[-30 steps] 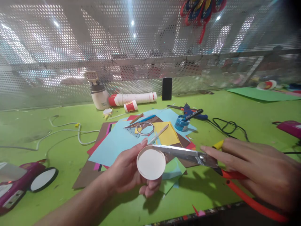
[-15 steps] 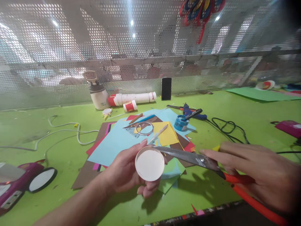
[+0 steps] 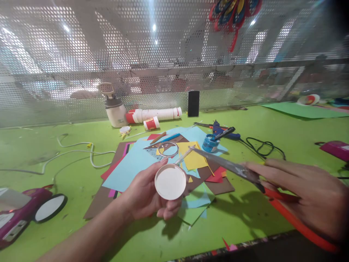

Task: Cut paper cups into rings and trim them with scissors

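A round white paper cup bottom with a low rim rests in my left hand, gripped between thumb and fingers. My right hand is closed on a pair of scissors with orange-red handles. Their grey blades look closed and point left, up and away from the cup bottom. Behind my left hand lie light blue paper, yellow paper and a clear ring. Green paper pieces lie beneath, to the right of the cup bottom.
A blue paint jar and a blue glue gun with a black cord lie behind. Stacked paper cups, a spray bottle and a dark phone-like slab stand near the mesh wall. A purple device sits left.
The scissors have moved off the cup bottom's rim, up and to the right. The cup bottom has shifted slightly left and up in my left hand.
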`<move>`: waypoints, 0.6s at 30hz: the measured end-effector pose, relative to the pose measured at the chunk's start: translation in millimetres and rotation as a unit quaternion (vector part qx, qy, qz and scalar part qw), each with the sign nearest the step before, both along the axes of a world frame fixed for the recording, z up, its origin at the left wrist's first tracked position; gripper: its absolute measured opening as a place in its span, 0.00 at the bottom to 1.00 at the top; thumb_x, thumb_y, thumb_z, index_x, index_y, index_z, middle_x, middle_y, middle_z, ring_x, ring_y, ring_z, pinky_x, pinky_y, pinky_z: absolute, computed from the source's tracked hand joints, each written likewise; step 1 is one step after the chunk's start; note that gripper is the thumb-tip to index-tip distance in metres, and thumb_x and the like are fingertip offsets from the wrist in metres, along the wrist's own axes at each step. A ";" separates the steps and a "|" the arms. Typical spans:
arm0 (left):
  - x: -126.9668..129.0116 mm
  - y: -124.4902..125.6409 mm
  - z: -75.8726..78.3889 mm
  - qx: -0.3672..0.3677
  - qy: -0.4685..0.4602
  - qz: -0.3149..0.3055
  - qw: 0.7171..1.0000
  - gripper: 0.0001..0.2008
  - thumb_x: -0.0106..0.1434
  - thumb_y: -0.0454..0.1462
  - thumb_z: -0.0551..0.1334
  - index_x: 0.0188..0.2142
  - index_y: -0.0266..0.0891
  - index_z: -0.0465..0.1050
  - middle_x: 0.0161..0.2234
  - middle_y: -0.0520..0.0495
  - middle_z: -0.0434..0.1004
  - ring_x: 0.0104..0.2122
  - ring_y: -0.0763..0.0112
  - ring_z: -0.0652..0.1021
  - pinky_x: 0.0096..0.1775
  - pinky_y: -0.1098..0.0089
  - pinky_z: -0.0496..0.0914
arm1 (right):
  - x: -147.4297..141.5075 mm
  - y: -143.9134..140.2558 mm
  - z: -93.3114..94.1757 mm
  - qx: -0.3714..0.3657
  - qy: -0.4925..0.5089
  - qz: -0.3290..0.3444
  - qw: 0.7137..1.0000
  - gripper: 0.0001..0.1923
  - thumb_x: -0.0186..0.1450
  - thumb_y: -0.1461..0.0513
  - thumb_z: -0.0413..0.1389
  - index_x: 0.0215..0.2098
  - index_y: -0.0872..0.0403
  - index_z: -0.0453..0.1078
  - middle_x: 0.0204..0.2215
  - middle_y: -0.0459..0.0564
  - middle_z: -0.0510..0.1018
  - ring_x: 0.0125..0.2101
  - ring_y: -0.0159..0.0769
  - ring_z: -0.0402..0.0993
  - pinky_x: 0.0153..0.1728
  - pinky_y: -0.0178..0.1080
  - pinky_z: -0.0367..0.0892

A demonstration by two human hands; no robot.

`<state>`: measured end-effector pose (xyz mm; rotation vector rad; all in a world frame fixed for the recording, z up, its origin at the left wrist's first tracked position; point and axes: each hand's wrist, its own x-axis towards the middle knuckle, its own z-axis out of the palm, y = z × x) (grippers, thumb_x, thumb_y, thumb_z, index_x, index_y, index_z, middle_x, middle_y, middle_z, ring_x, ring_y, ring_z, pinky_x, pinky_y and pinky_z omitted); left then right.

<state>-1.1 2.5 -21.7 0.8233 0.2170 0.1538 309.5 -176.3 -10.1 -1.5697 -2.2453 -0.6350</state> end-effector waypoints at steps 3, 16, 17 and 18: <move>0.3 0.4 -0.8 0.001 0.001 -0.007 1.000 0.31 0.69 0.57 0.45 0.41 0.34 0.74 0.19 0.46 0.72 0.15 0.69 0.72 0.16 0.75 0.56 | 6.3 -4.2 -11.1 -0.011 -0.011 -0.036 0.999 0.28 0.68 0.62 0.55 0.66 0.46 0.61 0.50 0.52 0.78 0.43 0.48 0.79 0.38 0.42 0.78; 1.2 -5.2 8.1 0.157 -0.042 0.092 0.982 0.22 0.62 0.45 0.66 0.53 0.38 0.73 0.40 0.40 0.79 0.39 0.60 0.79 0.39 0.66 0.71 | -2.4 -5.0 -24.9 -0.057 0.014 -0.071 0.996 0.28 0.69 0.55 0.51 0.67 0.45 0.59 0.54 0.53 0.77 0.49 0.51 0.80 0.39 0.51 0.82; 0.9 -5.5 8.4 0.163 -0.041 0.095 0.981 0.22 0.62 0.45 0.66 0.54 0.39 0.73 0.40 0.40 0.79 0.40 0.60 0.79 0.40 0.66 0.70 | -2.9 -5.5 -24.6 -0.044 0.017 -0.068 0.997 0.29 0.69 0.56 0.50 0.68 0.46 0.58 0.53 0.54 0.77 0.49 0.52 0.79 0.40 0.51 0.81; 0.8 -6.0 8.6 0.167 -0.042 0.098 0.980 0.22 0.63 0.45 0.66 0.54 0.39 0.73 0.40 0.40 0.78 0.41 0.60 0.78 0.40 0.66 0.69 | -4.1 -6.2 -24.1 -0.031 0.024 -0.061 0.997 0.29 0.70 0.58 0.49 0.69 0.46 0.57 0.52 0.54 0.76 0.49 0.52 0.78 0.40 0.51 0.80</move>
